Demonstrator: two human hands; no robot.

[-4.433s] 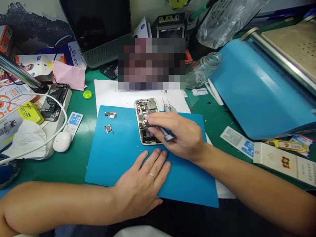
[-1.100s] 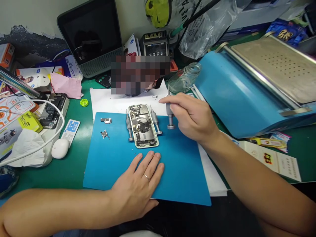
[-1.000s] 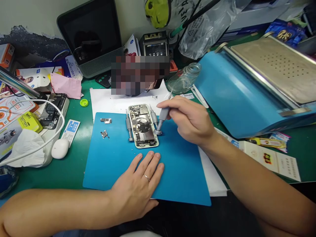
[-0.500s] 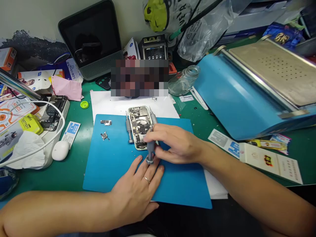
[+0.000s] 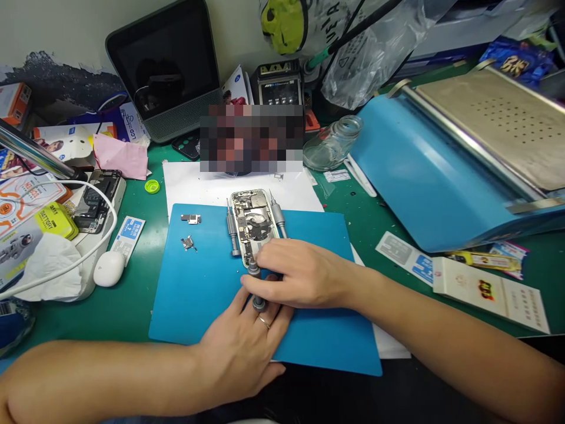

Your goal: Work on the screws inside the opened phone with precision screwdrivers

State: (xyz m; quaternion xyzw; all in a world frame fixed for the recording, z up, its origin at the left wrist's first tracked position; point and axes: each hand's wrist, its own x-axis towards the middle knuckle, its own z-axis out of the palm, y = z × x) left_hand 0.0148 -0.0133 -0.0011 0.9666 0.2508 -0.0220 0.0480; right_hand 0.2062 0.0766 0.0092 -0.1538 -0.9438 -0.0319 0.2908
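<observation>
My right hand (image 5: pixel 304 272) is closed around a grey screwdriver (image 5: pixel 255 288), whose upper end meets the lower edge of an opened phone (image 5: pixel 255 221); the exact tip is hard to make out. My left hand (image 5: pixel 247 338), a ring on one finger, lies flat with fingers stretched out on the blue mat (image 5: pixel 194 294), just below the phone and under the screwdriver's cap end. The phone's insides face up. A second screwdriver (image 5: pixel 232 229) lies along its left side and a third screwdriver (image 5: pixel 278 215) along its right.
Two small phone parts, a metal bracket (image 5: pixel 190 219) and a circuit piece (image 5: pixel 189 243), lie on the mat's left. A glass jar (image 5: pixel 333 144) and a blue machine (image 5: pixel 397 176) stand right. Another opened phone (image 5: pixel 99 200) and a white earbud case (image 5: pixel 109 268) are at left.
My right hand has drawn the screwdriver down and left, from over the phone's right side to its lower edge. The right-hand screwdriver shows more fully. My left hand has stayed put.
</observation>
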